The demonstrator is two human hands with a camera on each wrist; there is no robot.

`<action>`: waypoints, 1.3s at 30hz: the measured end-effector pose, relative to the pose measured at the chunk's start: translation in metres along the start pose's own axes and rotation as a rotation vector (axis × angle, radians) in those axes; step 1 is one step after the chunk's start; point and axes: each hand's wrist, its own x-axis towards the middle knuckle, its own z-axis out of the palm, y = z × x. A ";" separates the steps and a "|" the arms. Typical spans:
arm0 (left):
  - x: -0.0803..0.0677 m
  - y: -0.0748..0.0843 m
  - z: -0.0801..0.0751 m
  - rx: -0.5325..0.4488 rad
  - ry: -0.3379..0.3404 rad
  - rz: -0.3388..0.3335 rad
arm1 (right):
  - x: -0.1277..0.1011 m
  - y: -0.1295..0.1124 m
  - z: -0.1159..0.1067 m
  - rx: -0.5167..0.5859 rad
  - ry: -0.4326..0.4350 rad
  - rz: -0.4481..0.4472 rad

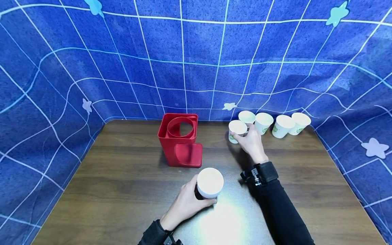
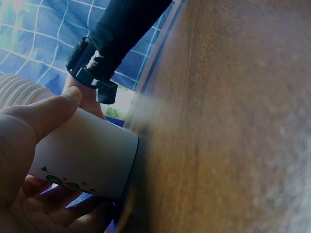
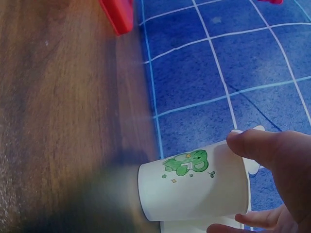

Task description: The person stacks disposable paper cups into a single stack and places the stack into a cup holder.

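Observation:
My left hand [image 1: 185, 203] curls round a stack of white paper cups [image 1: 210, 183] standing upright near the front middle of the table. Several nested rims of the stack show as ridges in the left wrist view, with small green print lower on its side. Farther back, my right hand [image 1: 253, 144] grips a single paper cup [image 1: 237, 128] near its rim, thumb on one side and fingers on the other. This cup [image 3: 194, 187] is upright on the table and carries a green cartoon print. Another paper cup [image 1: 246, 117] stands just behind it, partly hidden.
A red square holder [image 1: 166, 149] with a round ring in its top and a low front ledge stands left of centre. Several more paper cups [image 1: 283, 126] line the back right edge of the wooden table [image 1: 122, 190]. A blue gridded cloth [image 1: 199, 44] hangs behind.

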 end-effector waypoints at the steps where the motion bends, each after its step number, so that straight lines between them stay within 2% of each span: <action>1: 0.000 0.000 0.000 0.001 -0.001 -0.001 | 0.000 0.000 0.000 0.001 -0.001 0.001; 11: 0.000 0.000 0.000 0.005 0.004 0.005 | -0.002 0.002 0.002 -0.027 0.017 -0.025; 16: -0.001 -0.001 0.000 0.012 0.005 0.018 | -0.002 0.002 0.002 -0.030 0.018 -0.017; 27: 0.000 0.000 0.000 -0.019 -0.006 -0.005 | -0.003 0.002 0.003 -0.016 0.013 -0.011; 39: 0.000 -0.001 0.000 -0.024 -0.008 -0.007 | -0.005 0.000 0.001 -0.055 0.012 0.017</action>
